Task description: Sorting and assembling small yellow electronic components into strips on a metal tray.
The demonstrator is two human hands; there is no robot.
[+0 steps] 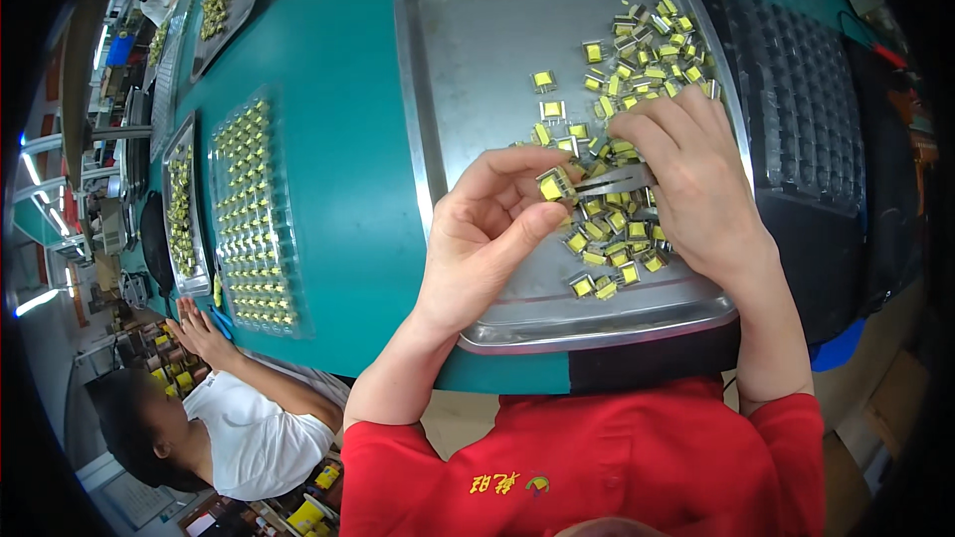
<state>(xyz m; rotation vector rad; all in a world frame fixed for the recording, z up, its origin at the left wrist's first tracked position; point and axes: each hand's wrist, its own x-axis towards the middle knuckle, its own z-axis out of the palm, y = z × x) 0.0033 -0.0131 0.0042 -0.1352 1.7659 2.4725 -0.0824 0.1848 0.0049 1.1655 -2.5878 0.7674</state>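
Coil, yellow and silver, is held up over the big tray.

Far left of the big tray, a small tray has more coils in a jumble. Near its bottom end is a co-worker's hand, fingers out straight; I cannot tell if it touches anything.

Between the small tray and the big tray, a see-through sheet has coils in neat rows.

Over the big tray, the left hand pinches the coil with thumb and fingers. Next come the grey tweezers, with tips at the coil's right side; I cannot tell if they grip it. The right hand has bent fingers closed around the tweezers.

Loose coils fill the right part of the big tray, under and around that hand. Right of the big tray is a pocket sheet.

This one coil seems partway done. Coils in rows look finished, I think, and the loose pile looks left to do, but I cannot tell which loose ones had a turn.
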